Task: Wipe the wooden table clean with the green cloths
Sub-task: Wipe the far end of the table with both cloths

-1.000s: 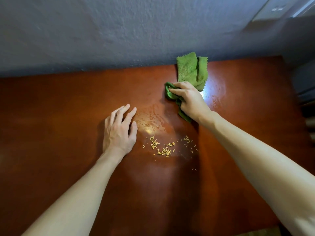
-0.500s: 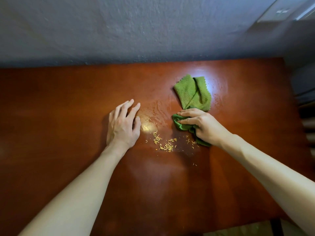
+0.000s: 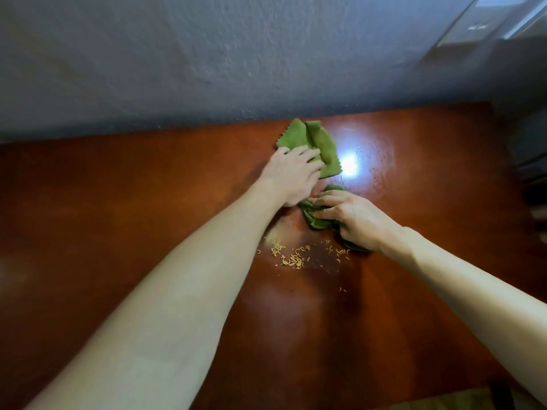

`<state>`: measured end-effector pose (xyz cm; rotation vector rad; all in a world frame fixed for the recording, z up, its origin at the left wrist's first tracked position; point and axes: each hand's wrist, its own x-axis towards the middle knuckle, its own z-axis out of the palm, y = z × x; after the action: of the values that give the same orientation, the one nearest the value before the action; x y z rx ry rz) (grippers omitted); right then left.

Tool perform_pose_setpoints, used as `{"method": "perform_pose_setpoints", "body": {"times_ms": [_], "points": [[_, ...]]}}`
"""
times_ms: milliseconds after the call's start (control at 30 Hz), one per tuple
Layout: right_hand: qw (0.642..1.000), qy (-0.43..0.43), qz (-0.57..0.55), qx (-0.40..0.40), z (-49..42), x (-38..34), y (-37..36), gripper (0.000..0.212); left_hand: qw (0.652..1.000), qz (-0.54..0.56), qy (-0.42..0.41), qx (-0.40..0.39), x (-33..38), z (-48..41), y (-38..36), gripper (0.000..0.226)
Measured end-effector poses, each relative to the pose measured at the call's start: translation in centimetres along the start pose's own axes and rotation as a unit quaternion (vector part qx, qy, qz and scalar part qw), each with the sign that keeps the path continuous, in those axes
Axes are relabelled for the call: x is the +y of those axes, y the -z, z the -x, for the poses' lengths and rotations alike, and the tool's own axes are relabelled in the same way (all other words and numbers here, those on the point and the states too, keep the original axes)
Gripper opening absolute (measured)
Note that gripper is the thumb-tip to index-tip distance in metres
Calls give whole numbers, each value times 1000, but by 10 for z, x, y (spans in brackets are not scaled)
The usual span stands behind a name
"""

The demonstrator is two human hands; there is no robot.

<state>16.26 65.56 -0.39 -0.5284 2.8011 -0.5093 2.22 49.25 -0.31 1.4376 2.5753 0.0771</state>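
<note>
The wooden table (image 3: 118,217) has a smooth, glossy reddish-brown top, and its far edge meets a rough-textured grey-blue wall (image 3: 207,54). A bright patch of glare (image 3: 349,165) lies on the varnish right of centre, with faint curved streaks in the sheen around it.

The light green cloth (image 3: 313,137) lies flat near the far edge, just left of the glare. It is a nappy, terry-like piece folded into overlapping flaps, with zigzag-cut edges. The left hand (image 3: 291,174) lies palm down on its near left part. The fingers are spread and nearly straight across the fabric and grasp nothing.

Just nearer and to the right, the dark green cloth (image 3: 318,223) is bunched into a crumpled wad on the tabletop. The right hand (image 3: 353,221) covers it with fingers curled over the folds, gripping it against the wood. Creased ends stick out to the left of the fingertips and under the heel of the hand. The two hands almost touch, the left wrist beside the right fingertips.

Nearer than both cloths, pale yellow crumbs (image 3: 293,257) are scattered in a loose band of short, curled slivers. A few stray bits lie apart on the near side.
</note>
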Motion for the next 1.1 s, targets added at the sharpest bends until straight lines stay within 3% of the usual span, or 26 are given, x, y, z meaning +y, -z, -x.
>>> {"method": "perform_pose_setpoints", "body": {"times_ms": [133, 233, 300, 367, 467, 567, 633, 800, 933, 1100], "points": [[998, -31, -46, 33, 3, -1, 4, 60, 994, 15, 95, 44, -51, 44, -4, 39], [979, -127, -102, 121, -7, 12, 5, 52, 978, 31, 191, 77, -80, 94, -14, 31], [960, -190, -153, 135, -16, 14, 2, 48, 965, 60, 247, 70, -90, 121, -26, 33], [957, -176, -186, 140, -12, 5, -11, 45, 957, 72, 273, 71, -92, 136, -37, 39], [970, -134, -175, 101, 19, -14, -20, 43, 947, 82, 298, 94, -86, 142, -48, 39], [973, -160, -163, 26, 32, -18, -7, 52, 933, 85, 334, 108, -72, 142, -47, 35], [976, -183, -113, 27, 19, -25, 5, 54, 931, 75, 341, 107, -63, 143, -42, 33], [938, -242, -36, 247, -42, -135, -10, 35, 946, 35, 310, 90, -59, 163, -32, 34], [951, -219, -71, 208, -70, -224, -88, 60, 949, 57, 295, 90, -71, 187, -31, 34], [952, -212, -58, 212, -68, -226, -120, 61, 938, 67, 320, 113, -63, 205, -40, 33]]}}
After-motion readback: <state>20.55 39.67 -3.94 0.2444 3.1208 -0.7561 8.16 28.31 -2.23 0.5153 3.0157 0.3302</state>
